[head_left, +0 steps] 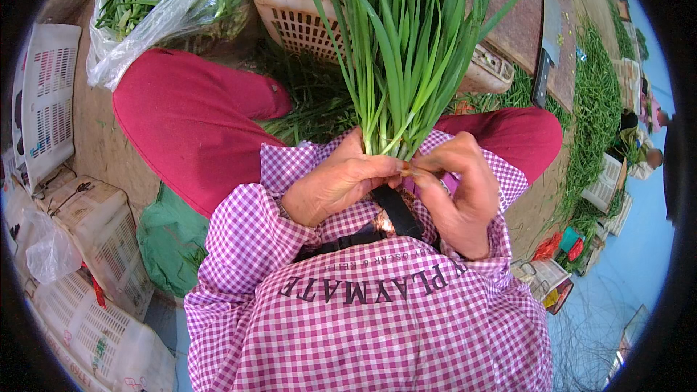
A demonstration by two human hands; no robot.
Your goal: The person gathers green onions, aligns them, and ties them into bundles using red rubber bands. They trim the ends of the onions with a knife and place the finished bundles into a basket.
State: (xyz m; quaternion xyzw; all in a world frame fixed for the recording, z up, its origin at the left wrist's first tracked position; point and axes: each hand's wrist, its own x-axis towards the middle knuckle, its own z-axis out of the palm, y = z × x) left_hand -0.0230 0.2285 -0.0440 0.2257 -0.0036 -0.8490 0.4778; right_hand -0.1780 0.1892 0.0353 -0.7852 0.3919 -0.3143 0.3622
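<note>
A bunch of long green leafy stalks [405, 60], possibly garlic chives, stands fanned out in front of me with its pale stem ends low. My left hand [343, 177] is closed around those ends, thumb across the front. Beside it, my right hand [457, 185] has thumb and forefinger pinched together at the stem ends, touching my left thumb tip; whether something small is between them cannot be told. The bunch hides part of a white plastic crate [302, 24] behind it.
A cleaver [547, 38] lies on a board [512, 22] at upper right. More stalks fill a clear plastic bag [163, 27] at upper left. Cut greens [593, 98] are heaped on the right, with people beyond. Several crates [106, 234] and a green sack [169, 242] stand on the left.
</note>
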